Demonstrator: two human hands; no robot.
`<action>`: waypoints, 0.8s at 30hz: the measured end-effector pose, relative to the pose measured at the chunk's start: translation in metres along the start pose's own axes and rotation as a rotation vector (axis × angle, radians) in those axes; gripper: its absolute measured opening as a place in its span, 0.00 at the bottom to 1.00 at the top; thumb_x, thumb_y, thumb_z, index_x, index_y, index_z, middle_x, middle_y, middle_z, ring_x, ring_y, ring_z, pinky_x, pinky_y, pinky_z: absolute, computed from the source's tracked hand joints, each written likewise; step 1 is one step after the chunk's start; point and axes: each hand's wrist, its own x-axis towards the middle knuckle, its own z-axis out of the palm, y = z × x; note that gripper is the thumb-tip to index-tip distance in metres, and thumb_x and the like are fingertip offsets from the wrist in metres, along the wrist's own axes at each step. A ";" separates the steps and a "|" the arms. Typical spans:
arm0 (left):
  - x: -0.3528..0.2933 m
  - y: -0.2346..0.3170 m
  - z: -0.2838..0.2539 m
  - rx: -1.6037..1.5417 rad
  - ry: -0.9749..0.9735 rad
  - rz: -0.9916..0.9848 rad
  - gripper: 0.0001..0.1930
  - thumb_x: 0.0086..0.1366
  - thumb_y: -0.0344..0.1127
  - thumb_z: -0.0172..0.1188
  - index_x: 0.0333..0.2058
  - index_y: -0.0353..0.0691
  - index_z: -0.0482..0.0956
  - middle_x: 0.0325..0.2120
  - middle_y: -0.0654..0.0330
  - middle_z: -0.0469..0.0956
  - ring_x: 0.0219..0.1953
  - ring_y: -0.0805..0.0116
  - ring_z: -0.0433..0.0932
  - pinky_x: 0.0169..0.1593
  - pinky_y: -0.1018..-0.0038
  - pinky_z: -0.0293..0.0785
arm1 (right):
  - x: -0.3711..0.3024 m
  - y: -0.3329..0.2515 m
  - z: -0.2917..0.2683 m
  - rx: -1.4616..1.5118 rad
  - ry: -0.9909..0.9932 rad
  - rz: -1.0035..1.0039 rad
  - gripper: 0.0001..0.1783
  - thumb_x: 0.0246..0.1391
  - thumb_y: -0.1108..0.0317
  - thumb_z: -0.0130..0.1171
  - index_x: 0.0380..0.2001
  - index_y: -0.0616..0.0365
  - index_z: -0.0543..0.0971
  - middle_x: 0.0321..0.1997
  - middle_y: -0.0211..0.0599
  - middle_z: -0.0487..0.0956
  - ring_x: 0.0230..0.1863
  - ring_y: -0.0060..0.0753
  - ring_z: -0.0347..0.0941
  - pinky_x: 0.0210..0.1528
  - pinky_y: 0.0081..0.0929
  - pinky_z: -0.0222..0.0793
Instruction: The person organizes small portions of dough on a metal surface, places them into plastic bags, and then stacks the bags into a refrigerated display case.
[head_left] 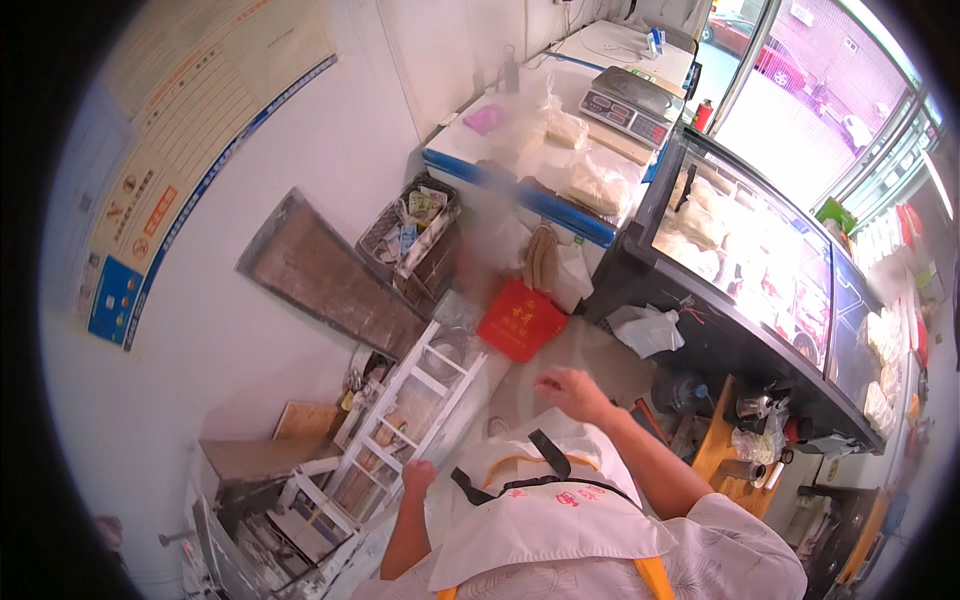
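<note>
My right hand (pixel 572 393) is raised in front of the apron, its fingers loosely curled in, and nothing shows in it. Just beyond it a red bag (pixel 522 320) hangs below the table edge. Lower and to the left, my left hand (pixel 420 474) is small in the picture and looks closed, with no object visible in it. It is nearest to a white ladder-like frame (pixel 408 395) leaning on the left; I cannot tell whether they touch. A white apron (pixel 560 525) with orange trim and a black strap covers my front.
Ahead stands a white table (pixel 480 150) with a scale (pixel 630 105) and plastic-bagged food (pixel 598 185). A glass display case (pixel 740 260) runs along the right. To the left are a basket (pixel 385 235), a dark board (pixel 325 275) and stacked clutter. A water jug (pixel 680 391) stands below the case.
</note>
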 end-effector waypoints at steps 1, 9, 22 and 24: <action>0.032 0.018 -0.024 0.155 0.086 0.212 0.15 0.62 0.40 0.57 0.19 0.41 0.82 0.15 0.62 0.78 0.19 0.66 0.78 0.26 0.65 0.76 | 0.022 -0.004 -0.015 -0.010 0.029 -0.007 0.10 0.63 0.68 0.63 0.43 0.64 0.84 0.41 0.53 0.86 0.42 0.55 0.84 0.47 0.40 0.78; 0.194 0.248 -0.066 -0.384 0.198 0.033 0.08 0.74 0.33 0.64 0.42 0.32 0.82 0.29 0.61 0.83 0.28 0.73 0.81 0.33 0.76 0.79 | 0.228 0.037 -0.163 -0.007 0.282 -0.084 0.10 0.62 0.69 0.65 0.43 0.64 0.84 0.37 0.50 0.85 0.39 0.48 0.83 0.45 0.37 0.77; 0.255 0.544 0.013 -0.427 0.188 0.040 0.09 0.75 0.31 0.63 0.48 0.32 0.82 0.36 0.59 0.83 0.38 0.73 0.83 0.46 0.74 0.84 | 0.639 0.153 -0.345 -0.583 0.635 -0.197 0.21 0.50 0.62 0.75 0.45 0.58 0.82 0.48 0.45 0.82 0.56 0.55 0.72 0.58 0.48 0.69; 0.261 0.572 0.018 -0.405 0.211 0.034 0.09 0.76 0.32 0.62 0.48 0.32 0.82 0.36 0.59 0.83 0.38 0.73 0.84 0.47 0.74 0.84 | 0.667 0.162 -0.346 -0.644 0.563 -0.159 0.17 0.50 0.65 0.73 0.42 0.57 0.83 0.45 0.45 0.83 0.54 0.52 0.74 0.59 0.47 0.68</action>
